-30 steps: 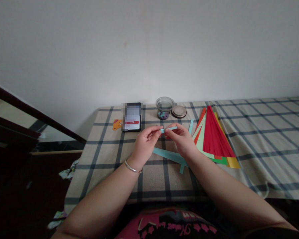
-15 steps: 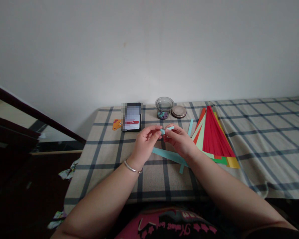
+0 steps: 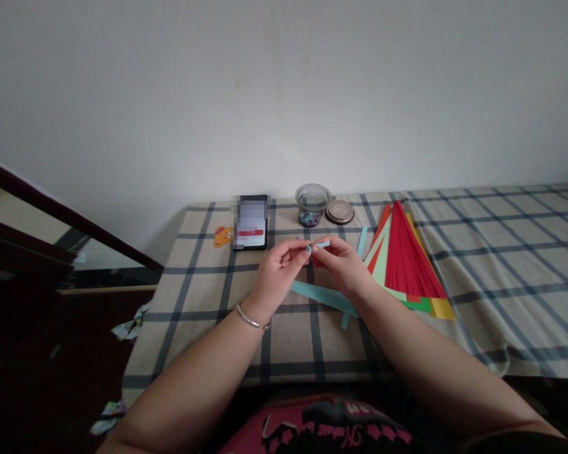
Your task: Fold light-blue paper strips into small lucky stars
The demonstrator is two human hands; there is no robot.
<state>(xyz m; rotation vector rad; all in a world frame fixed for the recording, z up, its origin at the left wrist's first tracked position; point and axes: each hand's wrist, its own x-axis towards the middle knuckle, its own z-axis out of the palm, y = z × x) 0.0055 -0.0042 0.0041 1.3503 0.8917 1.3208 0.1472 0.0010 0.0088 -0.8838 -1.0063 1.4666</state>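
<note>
Between my two hands, held above the checked cloth, is a light blue paper strip (image 3: 320, 244). My left hand (image 3: 280, 268) is closed, pinching the strip's folded end between thumb and fingers. Closed as well, my right hand (image 3: 343, 265) grips the same strip, whose short tail sticks out over the fingertips. The fingertips of both hands nearly touch and hide part of the fold. Below them, more light blue paper strips (image 3: 319, 294) lie on the cloth, partly covered by my right hand and wrist.
Fanned paper strips in red (image 3: 409, 265), green, orange and yellow lie at the right. A clear jar (image 3: 313, 205) with small purple and blue pieces stands near the wall, beside its round lid (image 3: 340, 212). A phone (image 3: 251, 222) lies at the left, overlapping an orange bear cutout (image 3: 221, 237).
My hands have drawn slightly closer together, and less of the strip shows between the fingertips. Everything else on the table lies where it was.
</note>
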